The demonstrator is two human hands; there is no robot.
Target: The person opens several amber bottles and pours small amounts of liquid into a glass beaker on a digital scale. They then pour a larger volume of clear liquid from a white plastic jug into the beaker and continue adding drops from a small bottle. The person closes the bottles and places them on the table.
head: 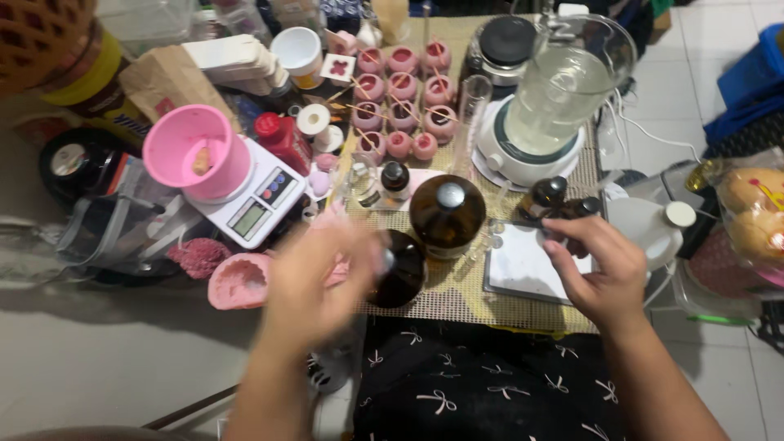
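Observation:
My left hand (320,278) is blurred with motion and closed around a dark amber bottle (400,269) near the front of the woven mat (457,298). A larger amber bottle (447,214) with a metal cap stands just behind it. My right hand (600,269) rests on a white square tile (518,265) and pinches a small dark dropper bottle (576,211); a second small dark bottle (547,194) stands beside it.
Several pink candle cups (402,90) with wicks stand at the back. A glass pitcher on a white base (547,106), a white scale (257,204) with a pink cup (196,151), a tall glass cylinder (472,110) and a pink mould (237,282) crowd the surface.

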